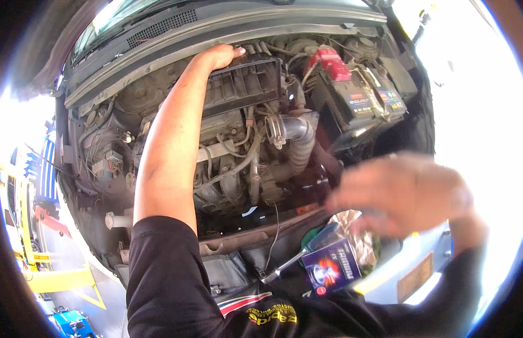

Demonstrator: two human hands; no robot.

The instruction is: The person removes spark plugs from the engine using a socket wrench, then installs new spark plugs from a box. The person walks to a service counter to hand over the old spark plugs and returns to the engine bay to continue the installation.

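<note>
In the head view, my left arm stretches across the engine bay. My left hand (218, 57) is closed over the far edge of a black plastic air filter housing (247, 84), its thumb showing on top and its other fingers partly hidden. My right hand (394, 194) hangs over the front right side of the bay, smeared by motion, so its fingers and anything in them cannot be made out. Nearest below it are crumpled brown paper (360, 239) and a dark purple printed box (332, 267). A ribbed intake hose (301, 153) with a metal clamp (275, 130) lies between my hands.
A car battery (357, 104) with a red terminal cover (330, 63) sits at the back right. Cables and hoses (233, 169) cross the engine. The front crossmember (239, 241) runs close to my body. Yellow metal framework (61, 280) stands beyond the car on the left.
</note>
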